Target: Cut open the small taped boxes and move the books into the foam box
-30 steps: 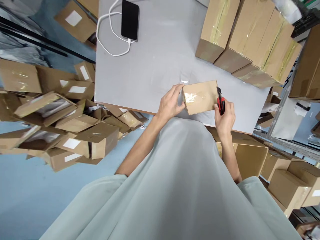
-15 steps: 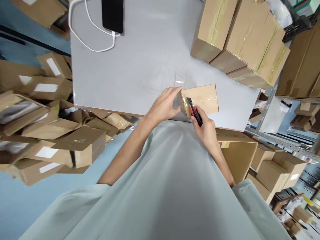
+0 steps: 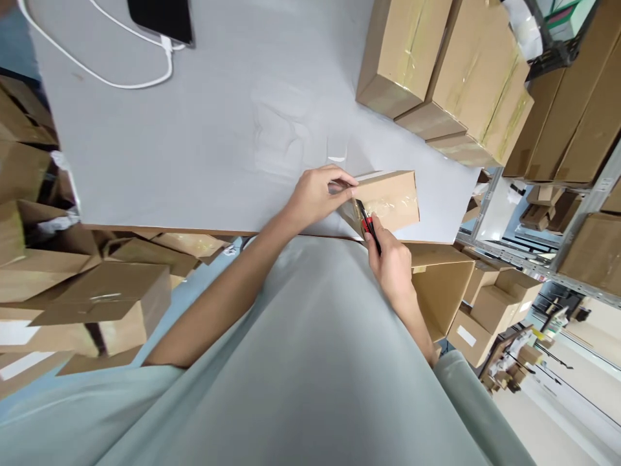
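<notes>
A small cardboard box (image 3: 392, 197) with clear tape on it lies near the table's front edge. My right hand (image 3: 392, 264) is wrapped round a red and black utility knife (image 3: 370, 228), whose blade end is at the box's left edge. My left hand (image 3: 317, 194) is closed at the far left corner of the box, thumb and fingers pinching its edge. Exactly what part of the box lies between those fingertips is partly hidden. Just beyond the left hand a piece of clear tape (image 3: 336, 150) lies on the grey table (image 3: 218, 142).
Taped cardboard boxes (image 3: 412, 55) stand in a row at the table's back right. A black phone (image 3: 162, 19) with a white cable (image 3: 121, 84) lies at the back left. Opened cartons (image 3: 107, 291) are piled below the left edge, and an open carton (image 3: 444, 294) stands at the right.
My left hand has closed from an open pose onto the box's edge. The knife has shifted down slightly along the box's left end. My view has turned a little to the right.
</notes>
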